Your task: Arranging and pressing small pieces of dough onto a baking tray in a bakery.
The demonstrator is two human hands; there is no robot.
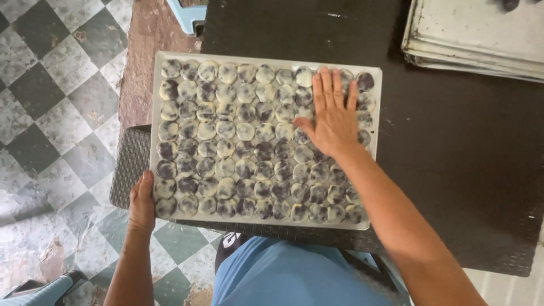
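Note:
A white rectangular tray (156,85) lies in front of me, packed with several rows of round flattened dough pieces (226,141), pale with dark purple patches. My left hand (141,203) grips the tray's near left corner, thumb on the rim. My right hand (333,113) lies flat, fingers together and stretched out, pressing down on the dough pieces near the tray's far right side. The tray rests partly on a dark table (453,158) and overhangs its left edge.
A stack of worn metal baking sheets (476,39) sits at the table's far right. A grey woven mat (130,164) sticks out under the tray's left side. A light blue plastic stool (190,17) stands beyond. Checkered floor tiles (56,113) lie to the left.

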